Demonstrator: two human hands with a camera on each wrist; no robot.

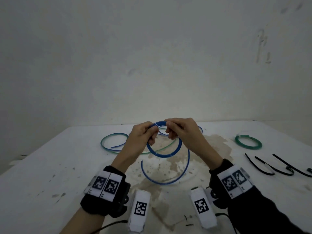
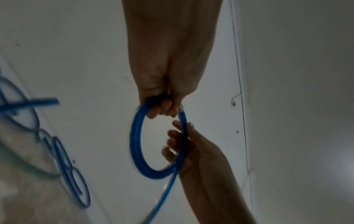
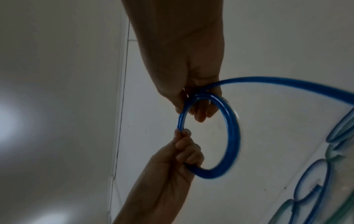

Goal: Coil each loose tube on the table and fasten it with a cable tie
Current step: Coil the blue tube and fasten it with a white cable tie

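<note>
Above the worktop, I hold the blue tube coiled.
Both hands, left hand and right hand, grip its top; the ring hangs upright, tail trailing toward me.

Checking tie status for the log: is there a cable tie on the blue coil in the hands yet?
No. The blue coil held by the left hand and right hand shows only bare tubing, and the black cable ties lie on the table.
</note>
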